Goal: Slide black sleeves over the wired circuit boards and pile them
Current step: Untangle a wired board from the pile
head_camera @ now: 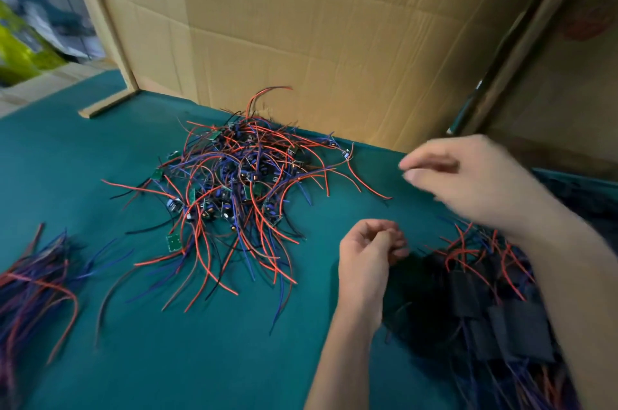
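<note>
1. Tangle of bare green circuit boards with red, blue and black wires (234, 189) lies heaped on the teal felt table top (167, 359), near the upright brown corrugated cardboard wall (317, 25) at the back.
2. I see no common direction in that heap: the wire leads fan out to all sides, the longest red ones trailing toward me and to the right.
3. My left hand (366, 262) sits low, right of the heap, with its fingers curled in toward the palm. I cannot tell whether anything is pinched inside them.
4. My right hand (468, 182) hovers higher, blurred, with fingers reaching left and thumb and forefinger tips close together. If they nip something, the blur hides it.
5. Boards already covered in flat black rectangular sleeves (495, 319) are piled at the lower right, under my right forearm. Their long axes run roughly away from me, tilted a little, and their red and blue leads stick out at the far and near ends.
6. A looser dark mass just left of that pile, beside my left wrist, is too blurred for me to name.
7. Another bundle of red, blue and black wires (33, 286) lies at the left edge, its strands running mostly from far to near.
8. A pale wooden strip (107, 103) lies flat on the felt at the cardboard's left foot.
</note>
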{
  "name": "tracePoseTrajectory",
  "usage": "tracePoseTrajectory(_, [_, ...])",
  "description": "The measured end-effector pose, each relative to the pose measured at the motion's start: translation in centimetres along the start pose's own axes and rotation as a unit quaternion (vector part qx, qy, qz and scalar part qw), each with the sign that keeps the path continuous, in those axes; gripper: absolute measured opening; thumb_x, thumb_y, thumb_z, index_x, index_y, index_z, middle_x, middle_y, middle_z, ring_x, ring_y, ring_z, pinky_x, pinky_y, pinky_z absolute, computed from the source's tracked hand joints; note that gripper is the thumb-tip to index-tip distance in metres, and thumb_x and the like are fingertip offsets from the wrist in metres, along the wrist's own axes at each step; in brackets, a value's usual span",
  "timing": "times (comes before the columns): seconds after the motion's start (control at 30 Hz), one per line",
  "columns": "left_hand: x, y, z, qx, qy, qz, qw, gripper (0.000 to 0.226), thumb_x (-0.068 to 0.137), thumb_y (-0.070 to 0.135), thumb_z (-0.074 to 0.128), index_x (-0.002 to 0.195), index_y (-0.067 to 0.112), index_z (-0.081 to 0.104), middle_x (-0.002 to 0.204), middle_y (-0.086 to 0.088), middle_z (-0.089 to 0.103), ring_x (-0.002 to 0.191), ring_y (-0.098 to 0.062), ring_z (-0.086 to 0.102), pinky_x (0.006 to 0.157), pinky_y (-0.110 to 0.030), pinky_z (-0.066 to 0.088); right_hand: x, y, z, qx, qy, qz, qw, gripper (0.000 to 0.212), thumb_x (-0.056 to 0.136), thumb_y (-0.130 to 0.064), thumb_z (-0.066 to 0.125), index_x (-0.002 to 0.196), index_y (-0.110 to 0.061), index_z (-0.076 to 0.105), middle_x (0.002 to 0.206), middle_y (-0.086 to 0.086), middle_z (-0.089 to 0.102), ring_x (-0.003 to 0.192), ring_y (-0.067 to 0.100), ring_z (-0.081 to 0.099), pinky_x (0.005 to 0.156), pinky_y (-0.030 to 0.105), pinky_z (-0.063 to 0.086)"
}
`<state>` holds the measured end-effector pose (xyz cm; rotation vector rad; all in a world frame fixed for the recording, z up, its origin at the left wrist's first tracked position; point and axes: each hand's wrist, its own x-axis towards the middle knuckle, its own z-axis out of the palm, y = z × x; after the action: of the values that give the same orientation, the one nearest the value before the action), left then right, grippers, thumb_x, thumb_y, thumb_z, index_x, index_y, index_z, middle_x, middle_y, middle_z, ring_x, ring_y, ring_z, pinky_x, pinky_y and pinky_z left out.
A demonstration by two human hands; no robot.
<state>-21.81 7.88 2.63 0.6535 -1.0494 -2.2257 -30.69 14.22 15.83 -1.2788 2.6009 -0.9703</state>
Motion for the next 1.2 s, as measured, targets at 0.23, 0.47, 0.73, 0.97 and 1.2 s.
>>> tracePoseTrajectory(0.23, [-0.3,-0.1,-0.2,0.025,-0.010,0.014,1.000,0.023,0.091,-0.006,0.048,0.087,0.007,0.067,0.080,-0.008,0.064,0.074,-0.018,0.053,0.071,-0.033,0.042,10.6,-4.6,13.2,-0.077,-0.115,-0.047,0.989,0.032,0.101,-0.015,0.051,0.127,-0.019,0.068,0.131,0.011,0.068,0.122,0.029,0.062,0.105,0.039,0.050])
tracePoseTrajectory(0.47, [-0.8,0.2,-0.7,0.025,-0.043,0.025,0.998,0.013,0.074,0.016,0.056,0.066,0.023,0.064,0.071,0.005,0.058,0.071,-0.011,0.043,0.062,-0.029,0.039,13.3,-3.6,17.0,-0.098,-0.085,0.017,0.991,0.025,0.089,-0.015,0.067,0.112,-0.022,0.074,0.126,0.009,0.068,0.114,0.034,0.063,0.092,0.033,0.052])
tracePoseTrajectory(0.73, [-0.3,-0.2,-0.4,0.029,-0.026,0.024,0.999,0.016,0.089,-0.006,0.048,0.089,-0.005,0.064,0.078,-0.010,0.059,0.076,-0.019,0.046,0.068,-0.035,0.038,12.7,-3.5,15.1,-0.057,-0.049,0.029,0.997,0.014,0.086,-0.012,0.067,0.092,-0.013,0.079,0.101,0.012,0.076,0.099,0.031,0.068,0.089,0.038,0.058])
tracePoseTrajectory(0.97, [0.2,-0.3,-0.3,-0.003,-0.024,-0.001,1.000,0.024,0.090,-0.012,0.043,0.087,0.003,0.061,0.075,-0.010,0.065,0.061,-0.014,0.059,0.058,-0.023,0.048,11.6,-3.9,11.5,-0.112,-0.078,0.015,0.991,0.008,0.081,-0.019,0.072,0.083,-0.013,0.076,0.081,0.005,0.075,0.091,0.027,0.071,0.084,0.036,0.060])
tracePoseTrajectory(1.2, [0.4,-0.1,-0.4,-0.049,0.008,-0.028,0.998,0.021,0.092,-0.010,0.048,0.090,0.004,0.063,0.078,-0.012,0.068,0.071,-0.020,0.065,0.065,-0.024,0.054,9.0,-3.5,5.7,-0.062,-0.076,-0.002,0.995,0.009,0.080,-0.024,0.077,0.075,-0.016,0.077,0.057,-0.010,0.071,0.061,0.002,0.060,0.058,0.023,0.042])
